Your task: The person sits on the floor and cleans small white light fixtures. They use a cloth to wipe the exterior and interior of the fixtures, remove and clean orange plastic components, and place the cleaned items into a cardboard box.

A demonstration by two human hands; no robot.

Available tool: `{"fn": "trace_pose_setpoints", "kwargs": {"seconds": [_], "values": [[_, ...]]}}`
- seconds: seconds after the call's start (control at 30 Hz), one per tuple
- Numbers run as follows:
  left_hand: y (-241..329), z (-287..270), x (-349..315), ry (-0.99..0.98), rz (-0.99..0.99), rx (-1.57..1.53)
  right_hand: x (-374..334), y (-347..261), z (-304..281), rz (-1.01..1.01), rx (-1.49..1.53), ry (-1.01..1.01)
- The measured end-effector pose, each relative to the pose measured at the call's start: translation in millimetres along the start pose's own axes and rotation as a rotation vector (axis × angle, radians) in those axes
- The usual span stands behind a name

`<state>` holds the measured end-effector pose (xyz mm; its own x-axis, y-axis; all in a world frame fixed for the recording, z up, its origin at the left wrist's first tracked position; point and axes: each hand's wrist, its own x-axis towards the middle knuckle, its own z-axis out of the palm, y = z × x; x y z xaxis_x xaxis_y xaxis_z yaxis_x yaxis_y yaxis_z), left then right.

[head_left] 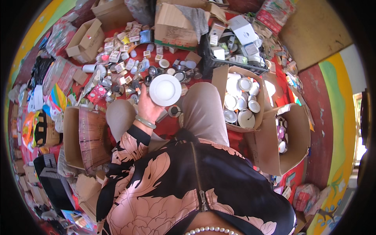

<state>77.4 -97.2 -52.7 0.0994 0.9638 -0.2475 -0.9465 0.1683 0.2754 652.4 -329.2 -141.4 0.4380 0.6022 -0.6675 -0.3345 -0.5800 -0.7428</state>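
A round white downlight (165,90) with a pale rim is in my left hand (147,105), its face turned up above my knees. My fingers close on its left edge and are partly hidden behind it. A pale green bangle (145,122) circles that wrist. Just past the downlight, small lamps and white fittings (180,75) lie scattered on the red floor. To the right of my knee stands a cardboard box (220,88) filled with similar round white lights (245,84). My right hand does not show.
Small boxes (114,56) and bulbs spread across the floor ahead. A black crate (239,67) of goods stands at the far right, a large carton (176,27) at the back. Another open box (270,145) is at my right, and a box with pink fabric (92,137) at my left.
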Motion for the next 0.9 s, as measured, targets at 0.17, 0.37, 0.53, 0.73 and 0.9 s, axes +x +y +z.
{"fn": "trace_pose_setpoints", "kwargs": {"seconds": [0.17,0.37,0.53,0.73,0.9], "values": [[-2.9,7.8,-4.4,0.069,0.030,0.059,-10.6,18.8,-26.1,0.019,0.065,0.048],[-4.2,2.3,-3.0,0.098,0.050,0.039,-14.7,27.3,-29.9,0.043,0.120,0.044],[-5.2,2.1,2.5,0.090,0.048,0.038,-8.9,27.9,-44.9,0.032,0.188,0.012],[0.8,-0.9,-7.0,0.001,0.043,0.032,4.8,-8.6,-44.9,-0.020,0.315,-0.166],[1.4,0.6,-5.9,-0.096,0.054,-0.029,12.5,-15.8,-41.8,0.032,0.293,-0.254]]}}
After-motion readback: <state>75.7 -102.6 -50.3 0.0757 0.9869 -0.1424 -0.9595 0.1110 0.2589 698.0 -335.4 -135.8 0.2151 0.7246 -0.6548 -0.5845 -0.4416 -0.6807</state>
